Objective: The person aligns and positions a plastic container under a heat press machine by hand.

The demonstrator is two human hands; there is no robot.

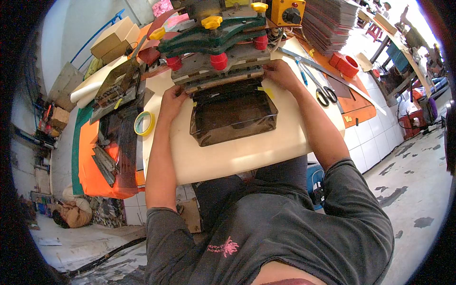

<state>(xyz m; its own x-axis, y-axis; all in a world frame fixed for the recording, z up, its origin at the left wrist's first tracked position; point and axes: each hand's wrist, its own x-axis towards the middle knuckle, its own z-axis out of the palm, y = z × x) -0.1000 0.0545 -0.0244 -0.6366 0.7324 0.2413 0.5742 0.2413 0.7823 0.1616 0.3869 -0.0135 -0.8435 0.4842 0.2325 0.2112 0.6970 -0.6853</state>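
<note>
A dark see-through plastic pouch [235,119] with a boxy shape lies on the cream work board [213,164]. Its far edge runs up to the lower plates of a green press [213,40]. My left hand [174,100] is at the left end of these plates, fingers bent together by the pouch's far left corner. At the right end, my right hand [281,75] has its fingers pinched close against the plate edge. What lies between the fingertips of either hand is hidden. Bits of yellow tape [267,92] stick near the pouch's far corners.
To the left are a yellow tape roll [144,123], metal strips [103,164] and dark sheets on orange material [90,161]. On the right lie scissors [327,96], a blue pen [301,71], a long metal ruler [332,78] and a red tape dispenser [344,64]. Stacked sheets [327,23] stand behind.
</note>
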